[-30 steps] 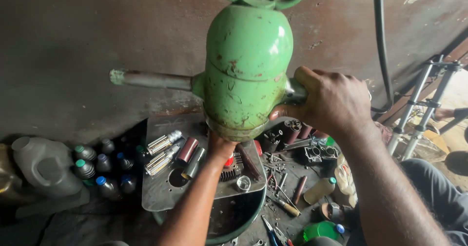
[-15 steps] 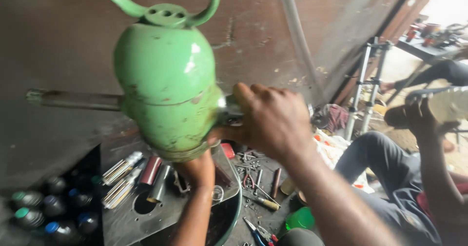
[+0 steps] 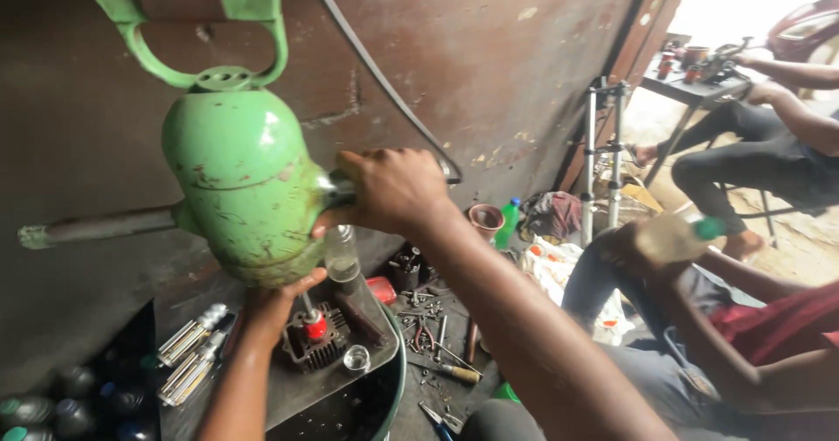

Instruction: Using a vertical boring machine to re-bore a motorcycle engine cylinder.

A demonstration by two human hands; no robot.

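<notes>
We hold a green, bulb-shaped machine body (image 3: 240,183) in the left half of the frame, hanging below a green forked bracket (image 3: 205,34) at the upper left. Its paint is chipped and rust-stained. A dull metal bar (image 3: 96,227) sticks out of it toward the left edge.

Our right hand (image 3: 393,192) is clenched around a metal handle (image 3: 336,187) that juts from the body's right side, near the centre of the frame. Our left hand (image 3: 275,297) comes up from below with its fingers open, cupping the underside of the green body and touching it.

Just under the body a small clear glass tube (image 3: 341,253) hangs down, and below that a red-capped part (image 3: 313,326) sits on a finned grey engine block (image 3: 319,345), which rests on a dark metal tray (image 3: 350,375) at the lower centre. Ribbed silver cylinders (image 3: 188,354) lie on the tray at the lower left. Screwdrivers and pliers (image 3: 437,340) are scattered on the floor right of the tray.

In the lower right a second person's hand (image 3: 629,249) holds a plastic bottle with a green cap (image 3: 677,236). At the upper right a third person sits on a stool (image 3: 756,201) by a small desk (image 3: 690,87).
</notes>
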